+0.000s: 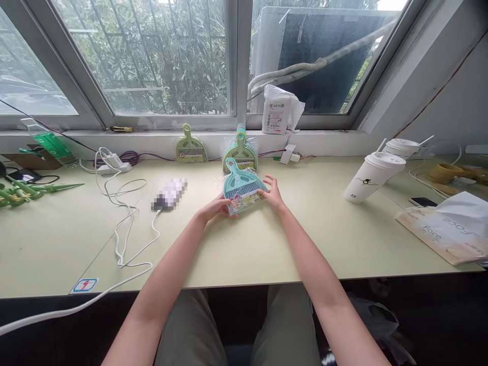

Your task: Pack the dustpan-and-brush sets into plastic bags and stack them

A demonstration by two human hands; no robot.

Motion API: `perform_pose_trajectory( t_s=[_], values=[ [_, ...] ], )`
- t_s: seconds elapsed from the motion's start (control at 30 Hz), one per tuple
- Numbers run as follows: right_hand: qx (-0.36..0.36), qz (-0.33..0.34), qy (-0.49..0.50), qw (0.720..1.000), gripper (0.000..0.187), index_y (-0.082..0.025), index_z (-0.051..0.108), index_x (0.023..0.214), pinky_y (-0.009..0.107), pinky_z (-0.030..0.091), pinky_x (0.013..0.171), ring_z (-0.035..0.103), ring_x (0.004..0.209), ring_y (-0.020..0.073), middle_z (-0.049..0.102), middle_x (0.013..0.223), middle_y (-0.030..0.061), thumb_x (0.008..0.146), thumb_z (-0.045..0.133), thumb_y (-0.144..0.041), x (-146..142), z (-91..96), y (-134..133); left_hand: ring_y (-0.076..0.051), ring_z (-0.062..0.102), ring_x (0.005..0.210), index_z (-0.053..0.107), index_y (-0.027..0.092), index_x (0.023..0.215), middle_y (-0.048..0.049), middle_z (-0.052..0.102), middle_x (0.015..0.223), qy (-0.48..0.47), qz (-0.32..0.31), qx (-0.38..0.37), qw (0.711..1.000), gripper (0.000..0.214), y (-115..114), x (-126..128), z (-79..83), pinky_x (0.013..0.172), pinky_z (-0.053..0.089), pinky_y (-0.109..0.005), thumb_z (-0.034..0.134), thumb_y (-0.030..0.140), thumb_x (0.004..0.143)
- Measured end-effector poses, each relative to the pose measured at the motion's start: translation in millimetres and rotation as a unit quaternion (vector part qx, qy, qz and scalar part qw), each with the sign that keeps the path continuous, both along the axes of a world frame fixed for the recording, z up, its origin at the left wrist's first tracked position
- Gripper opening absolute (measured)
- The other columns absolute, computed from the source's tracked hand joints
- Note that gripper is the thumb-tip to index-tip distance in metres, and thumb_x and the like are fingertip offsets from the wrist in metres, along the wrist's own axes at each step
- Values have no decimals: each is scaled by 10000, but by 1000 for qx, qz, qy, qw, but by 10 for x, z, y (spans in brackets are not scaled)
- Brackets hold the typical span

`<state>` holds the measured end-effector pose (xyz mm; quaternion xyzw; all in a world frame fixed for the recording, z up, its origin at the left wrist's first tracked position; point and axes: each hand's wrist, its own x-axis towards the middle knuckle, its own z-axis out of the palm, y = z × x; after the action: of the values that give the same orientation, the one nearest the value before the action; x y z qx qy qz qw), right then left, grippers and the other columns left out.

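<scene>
Between my two hands is a light-blue mini dustpan and brush set (pixel 244 189) in clear wrapping, tilted with its round handle up and its printed label toward me. My left hand (pixel 218 208) grips its lower left corner, thumb in front and fingers partly hidden behind. At the right edge my right hand (pixel 273 194) holds it, thumb on the front and some fingers raised. Just behind, a stack of similar green and blue dustpan sets (pixel 241 152) leans at the window sill. Left of that stack, one green dustpan set (pixel 190 146) leans on the same sill.
A blurred phone-like object (pixel 170 194) and a white cable (pixel 131 223) lie to the left, near a power strip (pixel 114 166). White paper cups (pixel 373 175) and a paper bag (pixel 448 229) are at right. A wrapped white box (pixel 280 112) stands on the sill.
</scene>
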<state>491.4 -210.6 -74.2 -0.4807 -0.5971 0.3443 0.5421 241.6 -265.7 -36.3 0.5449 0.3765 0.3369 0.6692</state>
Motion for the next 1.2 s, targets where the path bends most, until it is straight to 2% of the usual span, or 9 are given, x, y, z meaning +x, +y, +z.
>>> perform_pose_trajectory(
  t_s=[0.1,0.27,0.4,0.53,0.63,0.73,0.9,1.03,1.2],
  values=[
    [-61,51,68,994,712,-198,568,1241,408,566,795,676,862,222,715,1030,92,599,804,-393,19,-25,31,-218,695,700,437,232,1268,-122,673,1053,-5,32,16,999,627,-31,48,42,582,551,-310,685,419,723],
    [-31,-14,121,992,549,-158,680,1056,399,554,822,680,845,226,741,917,73,578,786,-408,14,-10,48,-189,679,718,349,286,1346,-103,653,1113,25,144,105,984,777,-12,158,0,656,533,-331,724,441,683],
    [52,-51,23,997,362,-173,697,929,331,536,740,665,775,204,734,863,54,714,659,-462,-85,-3,34,-202,648,793,590,247,1028,-62,687,955,130,288,234,919,367,195,107,-152,720,481,-316,700,326,686],
    [107,-111,-137,978,262,-197,676,891,311,497,674,628,681,196,703,774,47,833,540,-412,-246,7,174,-233,614,744,628,249,770,-51,678,785,203,358,263,873,131,552,-51,-217,730,442,-331,697,265,660],
    [139,-143,-217,956,241,-186,645,974,316,491,667,624,727,204,678,922,89,874,491,-342,-356,21,400,-240,597,735,617,249,741,-56,658,738,225,367,284,857,101,852,-116,-221,724,430,-331,695,261,677],
    [139,-189,-271,934,266,-171,602,1083,319,499,654,622,790,210,612,1060,121,895,453,-286,-437,26,670,-204,597,737,626,226,851,-72,664,874,279,361,298,839,88,1149,-92,-244,714,439,-306,622,235,763],
    [151,-258,-310,903,541,-195,296,1450,371,541,727,475,1211,294,402,1409,164,916,351,-260,-513,-21,1130,-205,595,960,473,210,1279,-121,551,1213,349,401,308,789,471,1621,-2,-326,821,458,-318,569,194,819],
    [143,-227,-335,903,672,-148,-17,1519,429,500,913,379,1323,298,329,1489,168,924,274,-263,-529,-114,1382,-285,494,1166,400,199,1378,-152,548,1195,411,359,321,774,503,1861,13,-404,925,429,-386,481,282,888],
    [148,-197,-341,907,728,-124,-213,1477,464,445,981,353,1353,304,262,1526,189,917,242,-226,-518,-189,1429,-306,464,1202,387,169,1399,-167,542,1229,415,333,320,784,507,1908,6,-474,982,397,-419,407,302,910]
  ],
)
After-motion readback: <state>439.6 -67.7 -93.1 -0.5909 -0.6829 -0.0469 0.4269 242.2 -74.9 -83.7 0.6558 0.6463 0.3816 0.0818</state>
